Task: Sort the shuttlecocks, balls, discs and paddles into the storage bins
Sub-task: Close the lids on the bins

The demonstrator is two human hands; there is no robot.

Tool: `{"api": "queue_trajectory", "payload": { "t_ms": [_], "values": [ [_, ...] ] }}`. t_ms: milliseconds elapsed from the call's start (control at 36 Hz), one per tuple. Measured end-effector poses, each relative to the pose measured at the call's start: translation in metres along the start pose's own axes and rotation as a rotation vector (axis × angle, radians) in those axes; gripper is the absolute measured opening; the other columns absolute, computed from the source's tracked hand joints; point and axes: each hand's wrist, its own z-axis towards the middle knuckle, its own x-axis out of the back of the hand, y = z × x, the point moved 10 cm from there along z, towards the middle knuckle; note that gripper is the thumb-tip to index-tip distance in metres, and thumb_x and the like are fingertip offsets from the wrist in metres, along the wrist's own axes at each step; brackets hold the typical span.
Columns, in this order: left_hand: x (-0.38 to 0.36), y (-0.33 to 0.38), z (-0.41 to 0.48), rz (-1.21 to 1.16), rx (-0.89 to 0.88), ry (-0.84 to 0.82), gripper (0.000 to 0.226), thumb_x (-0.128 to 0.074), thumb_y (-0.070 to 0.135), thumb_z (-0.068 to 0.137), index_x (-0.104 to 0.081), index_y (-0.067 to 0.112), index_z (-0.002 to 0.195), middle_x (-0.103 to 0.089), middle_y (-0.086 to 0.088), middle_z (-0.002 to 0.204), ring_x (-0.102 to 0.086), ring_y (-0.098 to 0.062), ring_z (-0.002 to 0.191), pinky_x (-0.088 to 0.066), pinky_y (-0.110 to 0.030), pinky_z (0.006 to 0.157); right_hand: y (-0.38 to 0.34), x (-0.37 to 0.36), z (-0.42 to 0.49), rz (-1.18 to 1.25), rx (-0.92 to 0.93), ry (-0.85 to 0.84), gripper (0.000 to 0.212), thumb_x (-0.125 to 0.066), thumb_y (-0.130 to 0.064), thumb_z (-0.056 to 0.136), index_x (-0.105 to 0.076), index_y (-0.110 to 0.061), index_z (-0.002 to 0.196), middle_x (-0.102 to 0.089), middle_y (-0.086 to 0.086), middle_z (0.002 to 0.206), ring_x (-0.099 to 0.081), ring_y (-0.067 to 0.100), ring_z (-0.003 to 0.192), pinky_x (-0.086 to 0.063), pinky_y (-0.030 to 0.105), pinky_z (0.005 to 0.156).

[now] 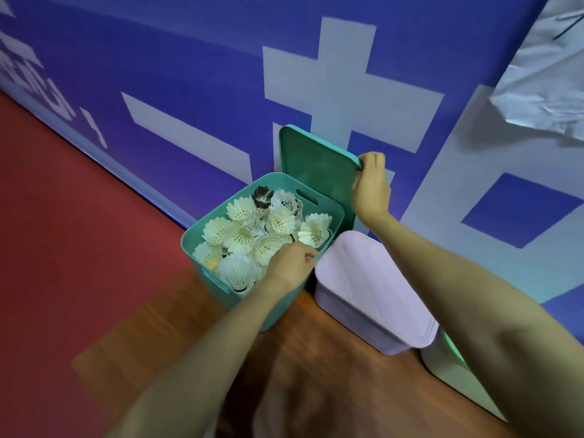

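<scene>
Two bare hands are at work in mid-frame. The right hand (371,184) curls its fingers over the top right corner of the lid (316,165), a teal panel standing nearly upright against the wall (189,74) behind the teal bin (202,245). The left hand (292,263) sits lower, at the bin's right rim, with its back to the camera and its fingers curled down among the shuttlecocks (243,238). Whether it pinches one of them or the rim, I cannot tell.

The shuttlecocks fill the open bin to the brim, mostly white and skirts up, with one dark one (263,196) at the far side.

Just right of the teal bin, close beside it, stands a pink bin (373,289), covered. Another pale container (439,358) shows at lower right, partly hidden by the right arm.

The bins stand on wood floor (316,358). Red floor (63,232) fills the left of the frame. The wall is blue with large pale characters, and crumpled grey cloth (543,74) hangs in the upper right corner.
</scene>
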Motion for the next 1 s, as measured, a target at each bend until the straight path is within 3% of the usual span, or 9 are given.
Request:
{"api": "queue_trajectory", "payload": {
  "t_ms": [222, 472, 556, 694, 806, 861, 889, 944, 1000],
  "values": [
    [0.013, -0.002, -0.018, 0.053, 0.060, -0.022, 0.030, -0.052, 0.015, 0.092, -0.063, 0.014, 0.120, -0.064, -0.003, 0.119, -0.060, -0.021, 0.108, -0.048, -0.033, 0.092, -0.046, 0.042, 0.008, 0.067, 0.066, 0.032, 0.025, -0.034, 0.000, 0.092, -0.049, -0.005, 0.112, -0.045, 0.009, 0.121, -0.045, 0.031, 0.072, -0.037, 0.041, 0.064],
    [0.107, -0.008, -0.026, -0.334, 0.154, 0.381, 0.024, -0.046, 0.026, 0.098, -0.063, 0.015, 0.111, -0.065, 0.000, 0.105, -0.058, -0.015, 0.092, -0.046, -0.027, 0.082, -0.097, 0.066, -0.027, 0.241, 0.329, 0.056, 0.024, -0.042, 0.002, 0.091, -0.055, -0.001, 0.110, -0.051, 0.010, 0.120, -0.055, 0.026, 0.090, -0.049, 0.044, 0.076],
    [0.139, -0.011, -0.033, -0.573, 0.181, 0.543, 0.022, -0.038, 0.028, 0.099, -0.056, 0.016, 0.102, -0.065, -0.006, 0.101, -0.058, -0.018, 0.082, -0.051, -0.041, 0.080, -0.118, 0.069, -0.049, 0.281, 0.467, 0.070, 0.022, -0.042, -0.002, 0.092, -0.056, -0.003, 0.108, -0.052, 0.012, 0.117, -0.054, 0.025, 0.095, -0.052, 0.046, 0.072],
    [0.161, -0.039, -0.044, -1.033, 0.310, 0.676, 0.019, -0.039, 0.031, 0.097, -0.048, 0.015, 0.103, -0.060, -0.009, 0.107, -0.063, -0.030, 0.093, -0.058, -0.042, 0.072, -0.141, 0.042, -0.109, 0.225, 0.738, -0.082, 0.024, -0.041, -0.009, 0.091, -0.048, -0.010, 0.114, -0.046, 0.006, 0.120, -0.056, 0.027, 0.097, -0.054, 0.041, 0.070],
    [0.156, -0.062, -0.065, -1.466, 0.369, 0.803, 0.014, -0.038, 0.012, 0.093, -0.052, 0.011, 0.093, -0.059, -0.004, 0.085, -0.062, -0.021, 0.070, -0.054, -0.027, 0.049, -0.142, 0.020, -0.138, 0.232, 0.743, -0.253, 0.031, -0.037, -0.013, 0.092, -0.053, -0.001, 0.116, -0.053, 0.014, 0.116, -0.055, 0.028, 0.103, -0.050, 0.037, 0.084],
    [0.152, -0.077, -0.078, -1.530, 0.421, 0.866, 0.009, -0.042, 0.016, 0.094, -0.051, 0.015, 0.094, -0.056, -0.001, 0.088, -0.059, -0.017, 0.069, -0.051, -0.024, 0.048, -0.140, 0.008, -0.150, 0.217, 0.741, -0.330, 0.030, -0.039, -0.009, 0.090, -0.054, 0.001, 0.114, -0.055, 0.015, 0.113, -0.054, 0.029, 0.102, -0.045, 0.035, 0.090],
    [0.151, -0.081, -0.082, -1.528, 0.430, 0.857, 0.013, -0.049, 0.020, 0.093, -0.051, 0.015, 0.105, -0.057, -0.002, 0.095, -0.060, -0.016, 0.071, -0.053, -0.026, 0.054, -0.138, 0.001, -0.156, 0.212, 0.746, -0.370, 0.030, -0.040, -0.007, 0.089, -0.054, 0.001, 0.114, -0.056, 0.015, 0.112, -0.054, 0.029, 0.102, -0.042, 0.033, 0.092],
    [0.147, -0.093, -0.085, -1.421, 0.469, 0.799, 0.051, -0.064, 0.014, 0.085, -0.037, 0.015, 0.130, -0.058, -0.006, 0.102, -0.060, -0.015, 0.069, -0.054, -0.029, 0.061, -0.135, -0.011, -0.170, 0.201, 0.780, -0.442, 0.029, -0.044, -0.006, 0.088, -0.055, 0.000, 0.114, -0.056, 0.015, 0.113, -0.053, 0.029, 0.102, -0.039, 0.029, 0.093],
    [0.145, -0.101, -0.091, -1.228, 0.506, 0.754, 0.070, -0.066, -0.004, 0.078, -0.031, 0.009, 0.137, -0.059, -0.011, 0.103, -0.056, -0.015, 0.064, -0.049, -0.022, 0.049, -0.134, -0.022, -0.181, 0.178, 0.835, -0.505, 0.028, -0.047, -0.014, 0.090, -0.055, -0.002, 0.114, -0.056, 0.014, 0.114, -0.054, 0.028, 0.103, -0.040, 0.031, 0.094]
  ]
}}
